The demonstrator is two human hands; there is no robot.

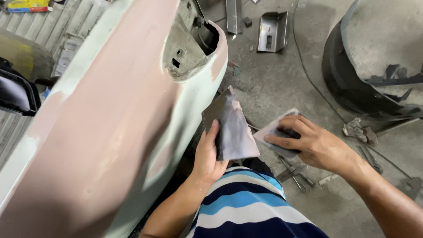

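My left hand (207, 154) grips a dark flat board (231, 125) smeared with pinkish-grey filler, holding it upright beside a large car body panel (110, 119). The panel is pale green with broad pink filler patches and has an open recess near its top. My right hand (308, 141) holds a folded sheet of grey sandpaper (275, 132) just right of the board, fingers wrapped over a dark block under the sheet. My knee in striped blue, white and navy cloth (246, 207) shows below both hands.
On the concrete floor lie pliers (295, 174), a grey metal bracket (272, 31), crumpled scraps (359, 130) and a thin cable. A black plastic wheel-arch liner (365, 75) curves at the right. A dark mirror housing (17, 94) sits at the left edge.
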